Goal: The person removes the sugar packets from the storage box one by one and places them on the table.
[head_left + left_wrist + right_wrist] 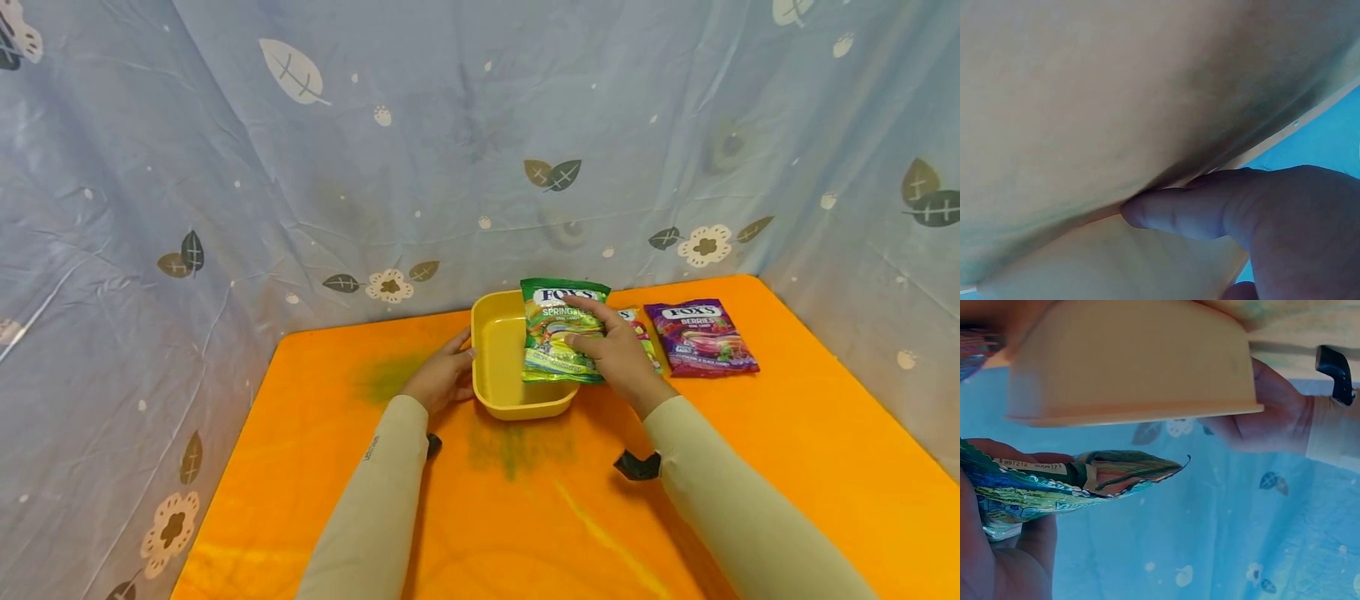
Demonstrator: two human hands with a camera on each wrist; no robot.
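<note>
Over the yellow tub at the back of the orange counter, the right hand held a green candy bag, thumb under it and fingers curled across its front. The left hand was against the tub's left wall; the left wrist view showed its thumb pressed on the yellow plastic, though whether the other fingers curled round the wall could not be told.

The bag hung partly past the tub's right rim, so it could catch that rim or slide out onto the counter if let go there. The foil looked slick, and the pinch might slip. With only light bracing on one side, a push from the bag could tip or shift the tub.

A purple bag lay well to the right. Between it and the green bag another bag was mostly hidden behind the right hand. The tub's floor under the green bag was out of sight, and the left wrist view was almost wholly blurred plastic.
</note>
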